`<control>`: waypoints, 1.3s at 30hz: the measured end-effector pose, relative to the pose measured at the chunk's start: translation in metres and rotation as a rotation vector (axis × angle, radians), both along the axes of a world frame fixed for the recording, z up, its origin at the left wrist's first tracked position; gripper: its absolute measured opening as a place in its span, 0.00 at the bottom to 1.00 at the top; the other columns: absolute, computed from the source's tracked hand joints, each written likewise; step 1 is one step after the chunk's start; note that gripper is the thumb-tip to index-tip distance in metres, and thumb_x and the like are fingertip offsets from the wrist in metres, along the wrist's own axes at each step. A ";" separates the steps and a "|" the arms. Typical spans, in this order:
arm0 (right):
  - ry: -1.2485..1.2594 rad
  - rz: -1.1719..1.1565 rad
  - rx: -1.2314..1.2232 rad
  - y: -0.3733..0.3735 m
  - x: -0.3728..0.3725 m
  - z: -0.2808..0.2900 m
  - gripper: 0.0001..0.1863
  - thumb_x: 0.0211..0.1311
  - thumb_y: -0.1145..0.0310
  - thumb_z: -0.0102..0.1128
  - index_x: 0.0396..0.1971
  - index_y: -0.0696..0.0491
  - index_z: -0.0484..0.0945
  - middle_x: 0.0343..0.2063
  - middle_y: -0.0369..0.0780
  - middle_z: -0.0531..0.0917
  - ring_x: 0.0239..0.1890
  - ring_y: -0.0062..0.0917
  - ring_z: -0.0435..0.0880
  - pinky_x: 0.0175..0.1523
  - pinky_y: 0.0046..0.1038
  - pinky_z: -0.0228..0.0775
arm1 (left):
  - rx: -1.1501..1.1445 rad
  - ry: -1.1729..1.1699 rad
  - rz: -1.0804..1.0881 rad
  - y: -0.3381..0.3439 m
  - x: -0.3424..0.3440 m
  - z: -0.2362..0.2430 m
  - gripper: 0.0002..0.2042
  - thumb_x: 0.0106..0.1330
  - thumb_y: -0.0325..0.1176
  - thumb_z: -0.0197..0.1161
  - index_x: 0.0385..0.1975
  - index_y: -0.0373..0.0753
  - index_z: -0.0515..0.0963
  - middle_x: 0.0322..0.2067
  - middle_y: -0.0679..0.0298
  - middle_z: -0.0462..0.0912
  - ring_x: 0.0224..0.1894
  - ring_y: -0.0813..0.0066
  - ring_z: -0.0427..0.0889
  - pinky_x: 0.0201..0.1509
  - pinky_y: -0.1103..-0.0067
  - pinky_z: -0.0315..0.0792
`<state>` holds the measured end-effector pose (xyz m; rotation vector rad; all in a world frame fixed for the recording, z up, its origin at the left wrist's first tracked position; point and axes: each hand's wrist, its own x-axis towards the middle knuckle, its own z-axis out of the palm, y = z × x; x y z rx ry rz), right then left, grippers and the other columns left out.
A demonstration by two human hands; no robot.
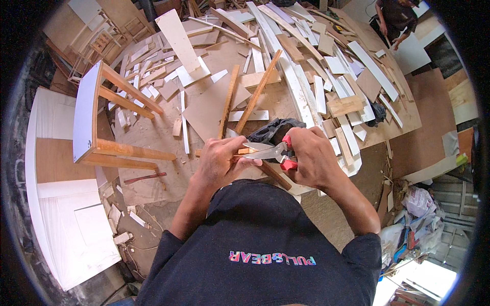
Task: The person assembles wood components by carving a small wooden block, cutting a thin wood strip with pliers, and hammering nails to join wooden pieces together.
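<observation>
My right hand (315, 157) grips red-handled snips (270, 152), whose metal blades point left and stand apart. My left hand (218, 159) is closed, thumb and fingers pinching a thin wooden strip (246, 151) at the blades. Whether the blades touch the strip, I cannot tell. Just beyond my hands lies a crumpled black plastic bag (270, 131). Two orange-brown wooden legs (259, 92) slant up behind it, and a darker brown stick (275, 176) runs below the snips, partly hidden by my hands.
To the left, a stool (84, 115) with a white top lies on its side, legs pointing right. Many white and bare wood offcuts (344, 106) cover the board ahead. White panels (76, 224) lie at the lower left. Another person (398, 20) is at the far right, near plastic bags (416, 204).
</observation>
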<state>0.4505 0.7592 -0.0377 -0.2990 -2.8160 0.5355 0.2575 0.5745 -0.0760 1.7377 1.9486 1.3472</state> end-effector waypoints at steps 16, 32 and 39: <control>0.062 -0.026 -0.134 -0.003 0.010 -0.012 0.24 0.42 0.66 0.70 0.41 0.55 0.73 0.30 0.45 0.76 0.35 0.45 0.76 0.48 0.40 0.66 | 0.150 -0.097 0.007 -0.001 0.005 0.012 0.17 0.64 0.44 0.76 0.29 0.36 0.79 0.19 0.64 0.79 0.21 0.73 0.81 0.26 0.78 0.71; -0.111 0.037 -0.105 -0.011 0.026 0.010 0.29 0.38 0.59 0.76 0.37 0.55 0.70 0.31 0.49 0.80 0.40 0.49 0.81 0.49 0.42 0.67 | 0.210 -0.094 -0.057 -0.002 0.019 0.008 0.22 0.62 0.49 0.76 0.24 0.36 0.77 0.17 0.62 0.78 0.19 0.69 0.83 0.23 0.75 0.69; -0.085 0.078 -0.036 -0.008 0.028 0.003 0.25 0.42 0.61 0.75 0.36 0.54 0.70 0.28 0.47 0.80 0.36 0.49 0.82 0.46 0.41 0.69 | 0.178 -0.081 -0.018 -0.007 0.024 0.006 0.21 0.59 0.45 0.78 0.23 0.36 0.74 0.16 0.60 0.78 0.19 0.66 0.84 0.24 0.75 0.71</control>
